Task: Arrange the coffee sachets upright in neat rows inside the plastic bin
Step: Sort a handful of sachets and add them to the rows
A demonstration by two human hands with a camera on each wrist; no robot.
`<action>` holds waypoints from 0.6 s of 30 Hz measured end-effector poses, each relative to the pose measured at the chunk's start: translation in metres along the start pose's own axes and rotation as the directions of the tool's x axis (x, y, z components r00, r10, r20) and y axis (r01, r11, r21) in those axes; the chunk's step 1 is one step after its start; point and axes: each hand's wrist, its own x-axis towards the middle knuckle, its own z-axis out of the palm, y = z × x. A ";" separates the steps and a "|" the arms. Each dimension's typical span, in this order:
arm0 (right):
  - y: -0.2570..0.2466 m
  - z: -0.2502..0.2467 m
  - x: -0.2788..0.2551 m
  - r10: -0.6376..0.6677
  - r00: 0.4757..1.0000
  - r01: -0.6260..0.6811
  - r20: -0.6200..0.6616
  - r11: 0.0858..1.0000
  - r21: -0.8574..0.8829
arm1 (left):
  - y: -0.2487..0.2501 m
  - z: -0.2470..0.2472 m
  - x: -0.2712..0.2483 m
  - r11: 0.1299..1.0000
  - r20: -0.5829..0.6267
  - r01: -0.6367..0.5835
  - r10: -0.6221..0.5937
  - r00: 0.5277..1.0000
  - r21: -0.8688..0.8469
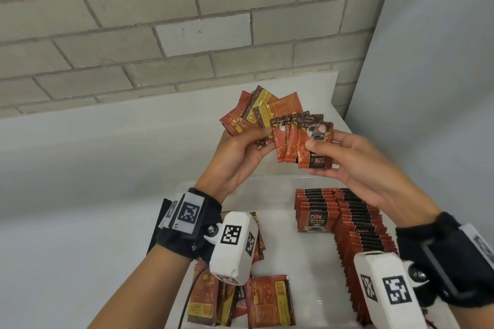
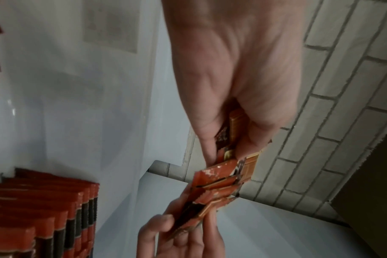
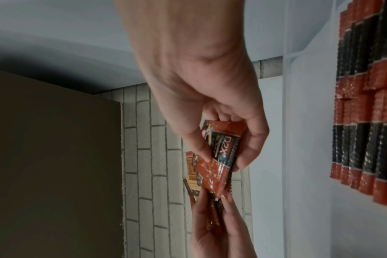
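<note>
My left hand (image 1: 247, 145) grips a fanned bunch of red and yellow coffee sachets (image 1: 264, 111), held up above the clear plastic bin (image 1: 272, 195). My right hand (image 1: 324, 148) pinches a small stack of red sachets (image 1: 315, 143) between thumb and fingers, label upside down. The two bunches touch. In the left wrist view the left hand (image 2: 225, 144) clamps the sachets (image 2: 223, 181). In the right wrist view the right hand (image 3: 225, 155) holds the front sachet (image 3: 221, 157). Two upright rows of sachets (image 1: 347, 219) stand in the bin's right part.
Loose sachets (image 1: 240, 299) lie flat in a heap at the bin's near left. The bin sits on a white table against a grey brick wall (image 1: 160, 21). A pale panel (image 1: 441, 61) rises on the right. The bin's middle floor (image 1: 283, 254) is bare.
</note>
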 end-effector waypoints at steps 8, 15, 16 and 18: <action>-0.004 -0.001 0.001 -0.048 0.998 0.054 -0.051 0.990 0.132 | 0.000 0.006 -0.004 1.000 0.067 0.026 -0.026 0.997 0.001; -0.002 0.002 0.001 0.000 0.999 0.006 -0.033 0.983 0.184 | 0.002 0.005 -0.001 0.995 0.006 0.084 -0.084 0.996 -0.058; -0.003 0.001 0.001 0.001 0.999 0.007 -0.039 0.980 0.198 | 0.002 0.004 -0.001 0.995 0.023 0.083 -0.082 0.996 -0.054; -0.004 0.000 0.001 0.008 0.999 0.004 -0.052 0.972 0.236 | 0.001 0.003 -0.002 0.996 0.089 0.073 -0.068 0.994 -0.053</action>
